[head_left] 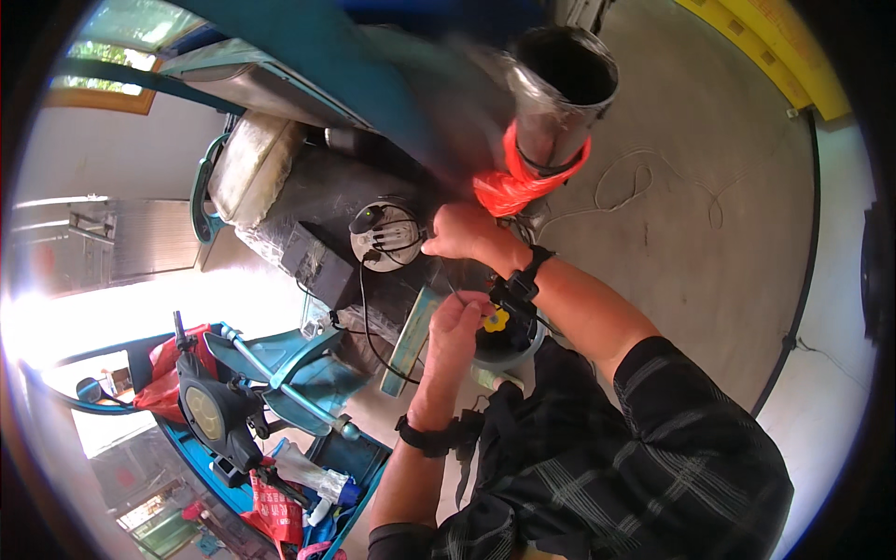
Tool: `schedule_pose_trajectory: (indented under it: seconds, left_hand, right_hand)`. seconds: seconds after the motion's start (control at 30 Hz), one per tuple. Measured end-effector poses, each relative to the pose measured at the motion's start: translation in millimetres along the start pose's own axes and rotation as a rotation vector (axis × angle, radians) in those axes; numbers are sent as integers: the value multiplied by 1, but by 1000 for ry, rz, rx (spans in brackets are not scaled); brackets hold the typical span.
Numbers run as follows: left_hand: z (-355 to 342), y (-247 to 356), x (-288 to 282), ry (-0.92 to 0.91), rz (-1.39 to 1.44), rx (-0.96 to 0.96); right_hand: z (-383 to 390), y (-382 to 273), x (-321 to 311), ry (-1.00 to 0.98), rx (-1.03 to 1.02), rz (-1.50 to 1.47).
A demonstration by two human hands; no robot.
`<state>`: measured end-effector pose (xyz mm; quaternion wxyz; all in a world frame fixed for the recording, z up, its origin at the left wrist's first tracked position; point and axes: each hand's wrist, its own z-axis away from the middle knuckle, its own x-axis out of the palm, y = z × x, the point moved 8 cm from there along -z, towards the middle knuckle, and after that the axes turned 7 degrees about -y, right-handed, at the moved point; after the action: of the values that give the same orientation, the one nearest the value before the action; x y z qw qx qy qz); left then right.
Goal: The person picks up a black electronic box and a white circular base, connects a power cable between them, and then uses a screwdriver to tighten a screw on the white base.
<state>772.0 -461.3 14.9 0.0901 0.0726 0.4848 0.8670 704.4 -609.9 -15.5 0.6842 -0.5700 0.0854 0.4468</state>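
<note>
Head view: round power strip [396,230] just left of right hand [471,233], half curled; left hand [454,331] nearer, pinched; grips unclear.

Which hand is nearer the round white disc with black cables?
The right hand, close beside the white disc; the left hand is farther off, lower in view.

1. Yellow panel [779,51] at the upper right.
2. Pale cord [611,206] looped on the floor [672,271].
3. Red bag [173,371] beside black handlebars [207,411].
4. Wood-framed window [131,99] at the upper left.
5. Pale cushion [255,166], right of the window and lower.
</note>
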Motion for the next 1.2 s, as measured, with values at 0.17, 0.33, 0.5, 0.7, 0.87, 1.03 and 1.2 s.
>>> schedule_pose_trajectory:
  seconds: [0.17,0.33,0.5,0.7,0.87,1.03,1.2]
  left_hand:
    - [4,13,-3,-41,-212,27]
    - [18,39,-22,-1,-128,104]
    - [33,53,-38,-25,-116,92]
    - [35,49,-66,-62,-68,104]
    - [7,67,-123,30,-173,235]
    - [-53,64,-201,177,-548,265]
    - [-117,55,-220,171,-871,399]
  right_hand:
    - [-19,5,1,22,-40,90]
    - [-16,10,-7,187,26,-81]
    - [1,11,-10,437,-32,-261]
    - [-2,-2,-14,519,-51,-255]
    - [-21,4,-11,533,-81,-241]
    - [-45,3,12,355,12,-295]
    - [-60,6,10,338,41,-218]
